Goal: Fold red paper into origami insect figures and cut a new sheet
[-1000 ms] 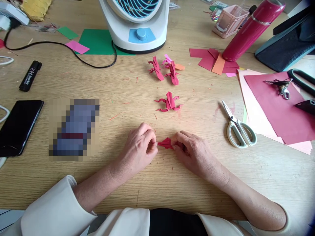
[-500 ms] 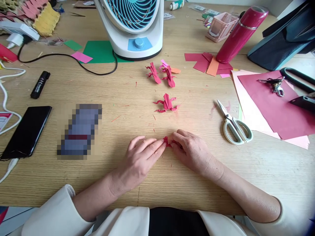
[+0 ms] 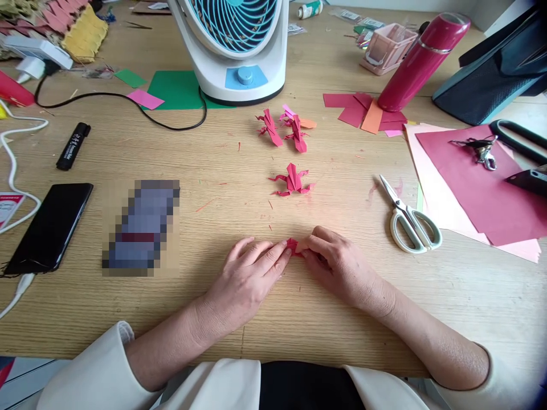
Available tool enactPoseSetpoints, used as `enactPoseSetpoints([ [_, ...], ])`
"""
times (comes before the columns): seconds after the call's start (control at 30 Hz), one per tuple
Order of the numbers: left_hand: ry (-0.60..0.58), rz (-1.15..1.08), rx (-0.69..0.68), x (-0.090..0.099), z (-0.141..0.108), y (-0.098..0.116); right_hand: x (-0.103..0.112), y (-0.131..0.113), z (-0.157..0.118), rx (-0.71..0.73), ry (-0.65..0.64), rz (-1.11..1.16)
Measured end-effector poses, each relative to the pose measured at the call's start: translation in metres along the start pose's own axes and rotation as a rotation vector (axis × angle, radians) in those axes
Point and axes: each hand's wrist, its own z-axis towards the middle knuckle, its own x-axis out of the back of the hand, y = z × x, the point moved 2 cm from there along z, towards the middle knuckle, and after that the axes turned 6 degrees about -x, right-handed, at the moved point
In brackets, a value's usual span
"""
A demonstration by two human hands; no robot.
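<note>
A small piece of folded red paper (image 3: 293, 246) lies on the table between my two hands, partly covered by fingers. My left hand (image 3: 252, 272) presses its left side down with the fingertips. On the other side, my right hand (image 3: 337, 265) pinches the paper's right edge between thumb and curled index finger. Farther up the table stands a red origami frog (image 3: 293, 180) with its legs spread. Behind it sit two more folded red figures, a left one (image 3: 269, 128) and a right one (image 3: 296, 134), beside small pink and orange paper bits.
White-handled scissors (image 3: 412, 225) lie right of my hands, near red paper sheets (image 3: 461, 188) with keys on top. A pink thermos (image 3: 421, 65) and a fan (image 3: 243, 62) stand at the back. Left are a phone (image 3: 49, 228), a blurred-out device (image 3: 143, 225) and a black marker (image 3: 73, 146).
My right hand has shifted slightly on the folded paper, and more of the red paper shows between the fingers. The whole view has moved a little; the other things stay put.
</note>
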Motion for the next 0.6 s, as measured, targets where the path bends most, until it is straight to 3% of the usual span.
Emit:
enactPoseSetpoints([
  [0.07,-0.004,0.001,0.001,0.0,0.0,0.0,0.002,0.001,-0.003,0.073,0.03,-0.055],
  [0.3,-0.026,-0.004,-0.01,-0.002,-0.003,0.001,0.012,-0.009,-0.013,0.523,0.09,-0.437],
  [0.6,-0.05,-0.01,0.024,0.003,-0.006,0.001,0.009,-0.004,-0.02,0.503,0.079,-0.384],
])
